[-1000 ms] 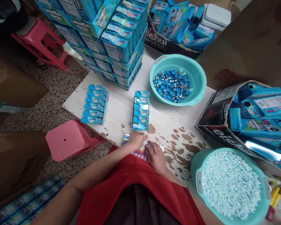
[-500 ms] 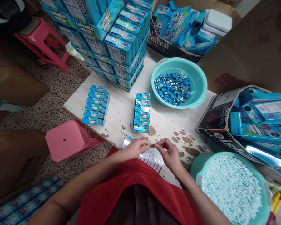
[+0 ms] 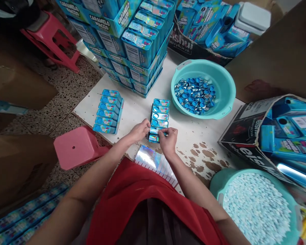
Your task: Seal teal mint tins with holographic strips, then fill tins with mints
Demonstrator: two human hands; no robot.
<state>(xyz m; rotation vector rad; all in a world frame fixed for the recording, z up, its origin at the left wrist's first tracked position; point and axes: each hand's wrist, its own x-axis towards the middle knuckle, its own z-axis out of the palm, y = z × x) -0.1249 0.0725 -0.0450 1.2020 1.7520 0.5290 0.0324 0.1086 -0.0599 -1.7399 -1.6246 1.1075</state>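
A row of blue candy tins (image 3: 160, 116) stands on the table before me, lids up, with round blue insets. At the near end of that row, my left hand (image 3: 141, 130) pinches the left end of a thin shiny sticker strip (image 3: 154, 130). My right hand (image 3: 169, 139) pinches its right end, fingertips at the tin's edge. The strip lies across the second-nearest tin; whether it is stuck down I cannot tell. Below my hands rests a holographic sticker sheet (image 3: 148, 156), its right part whitish and striped.
Another row of tins (image 3: 107, 112) stands to the left. Stacked tin trays (image 3: 132, 73) rise behind. A teal basin (image 3: 229, 97) holds round caps; another teal tub (image 3: 215, 182) holds pale candies. Boxes of blue tins (image 3: 244, 146) stand right. A pink stool (image 3: 73, 148) is at left.
Both hands have moved forward from above the sticker sheet to the near end of the middle tin row, carrying the strip between them. More of the sheet now shows. The view has shifted slightly.
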